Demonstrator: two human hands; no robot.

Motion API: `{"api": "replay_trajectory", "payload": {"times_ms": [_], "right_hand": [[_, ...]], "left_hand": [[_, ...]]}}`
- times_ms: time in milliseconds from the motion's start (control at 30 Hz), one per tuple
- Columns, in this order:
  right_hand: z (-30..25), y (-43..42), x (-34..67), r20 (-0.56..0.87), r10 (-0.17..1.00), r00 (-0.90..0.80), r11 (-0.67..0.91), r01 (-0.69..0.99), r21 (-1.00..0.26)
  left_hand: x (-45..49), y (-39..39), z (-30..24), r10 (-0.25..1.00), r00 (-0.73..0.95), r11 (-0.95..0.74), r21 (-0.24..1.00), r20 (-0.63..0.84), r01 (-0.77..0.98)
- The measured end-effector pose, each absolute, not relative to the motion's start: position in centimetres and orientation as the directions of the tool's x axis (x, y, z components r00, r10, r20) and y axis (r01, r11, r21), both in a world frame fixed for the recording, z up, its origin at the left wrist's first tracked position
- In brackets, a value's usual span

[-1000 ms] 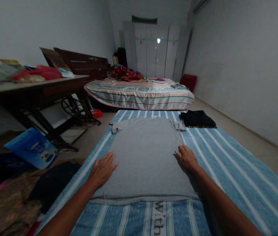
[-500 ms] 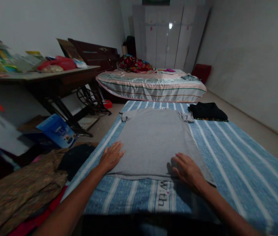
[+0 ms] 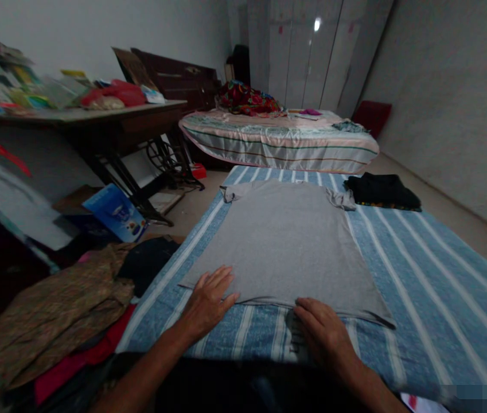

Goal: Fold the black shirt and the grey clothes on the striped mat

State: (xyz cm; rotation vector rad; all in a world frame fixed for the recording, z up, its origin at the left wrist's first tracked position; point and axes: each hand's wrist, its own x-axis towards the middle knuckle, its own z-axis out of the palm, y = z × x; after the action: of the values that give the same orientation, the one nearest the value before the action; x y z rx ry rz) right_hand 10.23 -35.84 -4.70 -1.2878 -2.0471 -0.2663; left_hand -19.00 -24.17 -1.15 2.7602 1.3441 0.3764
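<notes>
A grey T-shirt (image 3: 286,246) lies spread flat on a blue and white striped bedcover (image 3: 402,269), its sleeves at the far end and its hem towards me. My left hand (image 3: 210,301) rests across the hem left of the middle, open, with fingers apart and fingertips on the cloth. At the middle of the hem is my right hand (image 3: 327,332), its fingers stretched out side by side and their tips touching the edge. The right thumb is hidden. Beyond the right sleeve lies a folded pile of black clothes (image 3: 383,191).
Heaped clothes (image 3: 66,304) lie left of the bed. Behind them stand a blue box (image 3: 116,212) and a sewing-machine table (image 3: 140,112) loaded with items. Another bed (image 3: 286,143) adjoins the far end, with a wardrobe (image 3: 303,63) behind it.
My right hand has slid from the shirt's surface back to its hem. My left hand has moved from the left side edge to the hem. The view has shifted slightly.
</notes>
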Motion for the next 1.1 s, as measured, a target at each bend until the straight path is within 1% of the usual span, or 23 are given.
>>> {"api": "replay_trajectory", "payload": {"times_ms": [67,167,233,333,467,633,833,933,1100], "right_hand": [[-4.8,-35.7,10.1,0.643,0.719,-0.265,0.468,0.868,-0.166],[-5.0,-35.4,10.1,0.643,0.703,-0.303,0.483,0.867,-0.120],[-5.0,-35.2,10.0,0.640,0.703,-0.311,0.485,0.868,-0.111],[-4.7,-34.8,9.5,0.617,0.722,-0.312,0.492,0.859,-0.142],[-4.1,-34.2,8.5,0.602,0.745,-0.287,0.479,0.859,-0.184],[-3.8,-33.8,7.5,0.574,0.776,-0.262,0.449,0.868,-0.211],[-3.2,-33.4,6.8,0.531,0.814,-0.236,0.401,0.890,-0.219],[-3.0,-33.1,6.6,0.502,0.831,-0.240,0.392,0.893,-0.221],[-3.4,-32.8,6.6,0.546,0.802,-0.241,0.427,0.871,-0.242]], "left_hand": [[-18.8,-24.8,-1.3,0.758,0.612,-0.649,0.163,0.227,0.743],[-18.5,-25.6,-1.4,0.724,0.638,-0.686,0.175,0.264,0.706],[-18.3,-26.0,-1.5,0.693,0.658,-0.717,0.184,0.295,0.673],[-17.9,-26.4,-1.6,0.649,0.680,-0.757,0.204,0.341,0.621],[-17.1,-26.6,-1.0,0.624,0.677,-0.779,0.250,0.390,0.574],[-15.1,-26.6,0.0,0.612,0.686,-0.791,0.319,0.394,0.523],[-13.1,-26.4,-0.3,0.574,0.706,-0.817,0.338,0.414,0.467],[-12.7,-26.3,-0.4,0.583,0.709,-0.810,0.352,0.397,0.470],[-12.2,-26.4,-0.1,0.665,0.646,-0.745,0.398,0.376,0.535]]}}
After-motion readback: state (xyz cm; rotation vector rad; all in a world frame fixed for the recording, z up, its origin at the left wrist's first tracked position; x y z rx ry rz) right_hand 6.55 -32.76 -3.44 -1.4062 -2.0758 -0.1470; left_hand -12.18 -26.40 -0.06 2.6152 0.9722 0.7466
